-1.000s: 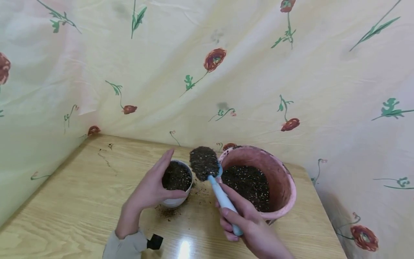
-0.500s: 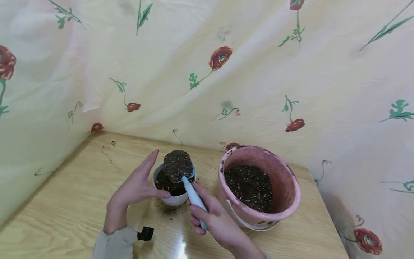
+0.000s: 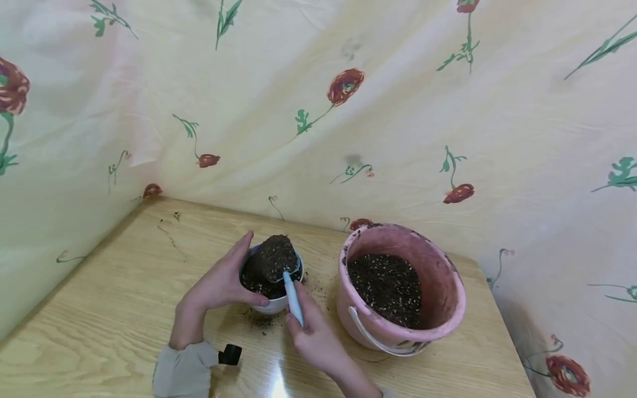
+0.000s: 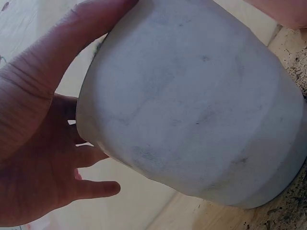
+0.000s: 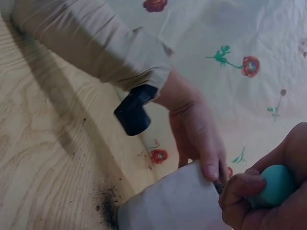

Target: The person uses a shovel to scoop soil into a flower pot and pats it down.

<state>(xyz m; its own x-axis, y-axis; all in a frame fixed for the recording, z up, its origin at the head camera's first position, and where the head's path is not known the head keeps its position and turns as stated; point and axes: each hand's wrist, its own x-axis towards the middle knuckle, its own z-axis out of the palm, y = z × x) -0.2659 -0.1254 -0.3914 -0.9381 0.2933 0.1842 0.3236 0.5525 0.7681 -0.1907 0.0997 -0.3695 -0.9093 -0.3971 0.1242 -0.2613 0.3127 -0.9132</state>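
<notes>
My right hand point(image 3: 316, 337) grips the light-blue handle of a small garden trowel point(image 3: 292, 298). Its blade, heaped with dark potting soil point(image 3: 277, 255), is tilted over the mouth of a white plant pot point(image 3: 271, 307). Dark soil is partly visible inside that pot. My left hand point(image 3: 221, 282) lies around the pot's left side, its thumb on the near rim and its fingers spread fairly straight at the far side. In the left wrist view, the pot point(image 4: 192, 105) fills most of the frame. The right wrist view shows the trowel handle's turquoise end point(image 5: 276, 186) in the fist.
A pink bucket point(image 3: 450, 318) part-filled with soil stands right of the pot, its white handle point(image 3: 370, 334) hanging down in front. Spilled soil lies around the pot on the wooden table point(image 3: 109, 309). A flower-patterned cloth point(image 3: 239, 110) rises behind the table.
My right hand has brought the loaded trowel left from beside the bucket to over the pot and tilted it. My left hand shifted left, then came back against the pot.
</notes>
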